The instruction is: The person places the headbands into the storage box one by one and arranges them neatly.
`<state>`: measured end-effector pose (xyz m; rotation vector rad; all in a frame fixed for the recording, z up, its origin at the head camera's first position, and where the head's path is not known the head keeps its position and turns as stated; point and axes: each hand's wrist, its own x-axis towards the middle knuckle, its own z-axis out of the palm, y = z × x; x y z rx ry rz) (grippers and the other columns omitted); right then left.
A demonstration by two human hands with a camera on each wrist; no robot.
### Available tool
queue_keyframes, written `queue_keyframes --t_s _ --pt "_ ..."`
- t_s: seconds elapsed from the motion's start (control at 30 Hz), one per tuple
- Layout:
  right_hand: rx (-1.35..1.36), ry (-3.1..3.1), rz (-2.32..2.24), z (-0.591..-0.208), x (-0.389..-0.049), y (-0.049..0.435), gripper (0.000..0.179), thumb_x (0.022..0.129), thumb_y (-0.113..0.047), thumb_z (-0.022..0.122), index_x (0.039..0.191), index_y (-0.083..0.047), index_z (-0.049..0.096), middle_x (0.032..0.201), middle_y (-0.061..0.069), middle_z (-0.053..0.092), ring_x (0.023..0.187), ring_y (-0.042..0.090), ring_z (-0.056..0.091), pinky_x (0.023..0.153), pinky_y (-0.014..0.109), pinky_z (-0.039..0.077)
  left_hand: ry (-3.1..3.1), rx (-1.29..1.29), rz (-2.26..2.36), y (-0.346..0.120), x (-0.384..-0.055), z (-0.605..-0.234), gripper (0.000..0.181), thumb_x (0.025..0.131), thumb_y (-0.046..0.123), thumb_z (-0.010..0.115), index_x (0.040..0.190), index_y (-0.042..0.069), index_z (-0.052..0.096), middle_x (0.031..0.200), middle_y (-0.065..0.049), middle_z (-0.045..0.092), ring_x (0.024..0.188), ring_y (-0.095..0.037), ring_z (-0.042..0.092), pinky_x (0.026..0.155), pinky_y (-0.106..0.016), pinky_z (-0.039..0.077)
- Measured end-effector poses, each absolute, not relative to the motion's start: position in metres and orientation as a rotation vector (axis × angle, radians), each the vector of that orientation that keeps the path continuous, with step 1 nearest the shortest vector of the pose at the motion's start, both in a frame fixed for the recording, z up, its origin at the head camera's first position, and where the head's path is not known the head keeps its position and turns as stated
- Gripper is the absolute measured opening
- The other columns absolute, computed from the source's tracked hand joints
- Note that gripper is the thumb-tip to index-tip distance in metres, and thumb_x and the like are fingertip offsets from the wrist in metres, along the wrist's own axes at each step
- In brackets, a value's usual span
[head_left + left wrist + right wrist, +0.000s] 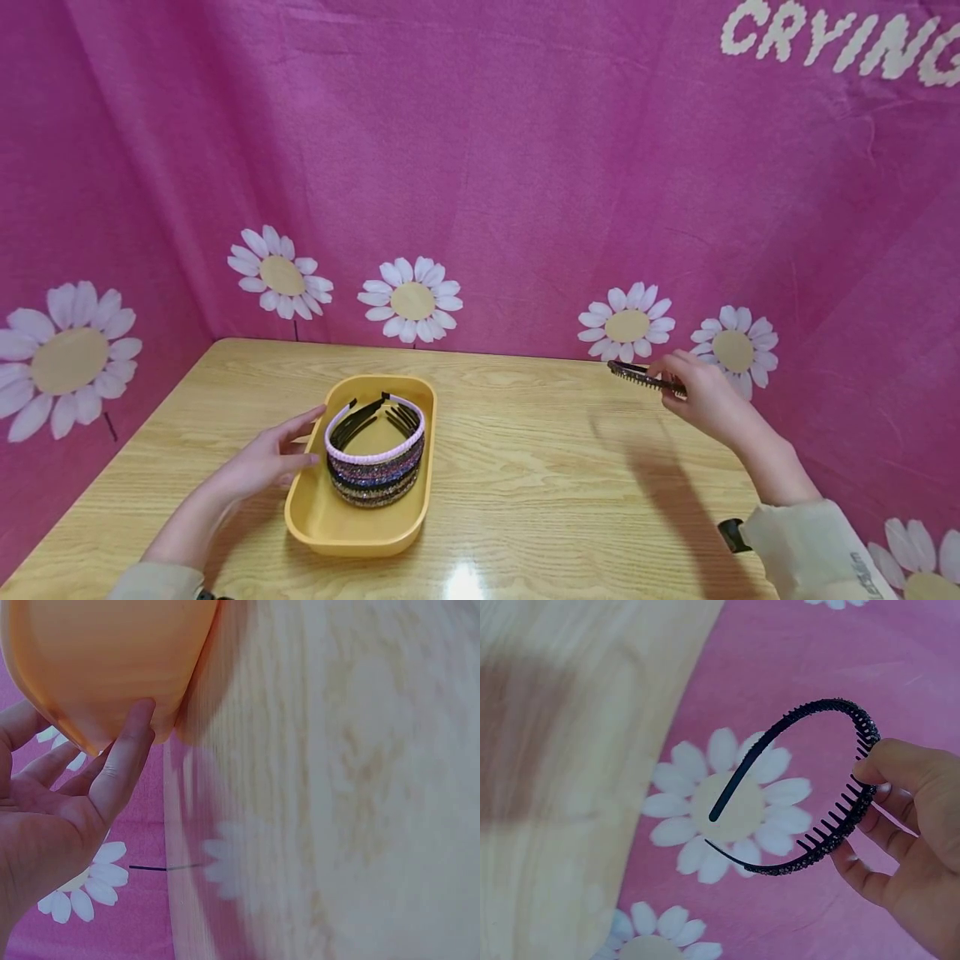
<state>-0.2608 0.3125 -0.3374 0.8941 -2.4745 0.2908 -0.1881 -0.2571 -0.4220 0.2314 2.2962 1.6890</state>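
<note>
My right hand [705, 396] pinches a dark, sparkly headband [637, 375] in the air at the right, above the table's far side. In the right wrist view this headband [855, 810] shows comb teeth along its inner edge and two free ends. At the left, a yellow tray [352, 537] holds a stack of headbands, with a light pink headband [375, 458] uppermost and glittery headbands [375, 492] beneath. My left hand [270, 454] rests at the tray's left rim, thumb over the edge. In the left wrist view, one straight finger [131, 742] touches the tray's outer wall.
The wooden table [525, 467] extends to the right of the tray. Behind it and on both sides hangs a pink cloth [480, 167] printed with white daisies. White lettering [840, 42] shows on the cloth at the upper right.
</note>
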Motion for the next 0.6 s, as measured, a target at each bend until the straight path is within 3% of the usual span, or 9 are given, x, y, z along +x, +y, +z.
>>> queue_keyframes --t_s 0.43,0.6 --pt "0.978 -2.322 0.325 -0.305 -0.243 0.283 0.037 0.063 0.013 0.074 0.093 -0.007 0.064 0.084 0.0 0.06 0.075 0.014 0.055 0.063 0.035 0.051 2.31 0.23 1.681 -0.256 -0.189 -0.421 0.077 0.089 0.011 0.063 0.151 0.008 0.017 0.144 -0.038 0.024 0.123 -0.046 0.044 0.079 -0.04 0.056" --pt "0.959 -2.302 0.325 -0.297 -0.237 0.27 0.035 0.065 0.01 0.075 0.094 -0.007 0.063 0.087 0.0 0.059 0.079 0.013 0.055 0.068 0.027 0.05 2.304 0.224 1.687 -0.256 -0.188 -0.421 0.077 0.089 0.011 0.063 0.151 0.007 0.017 0.144 -0.038 0.024 0.123 -0.047 0.042 0.08 -0.041 0.055"
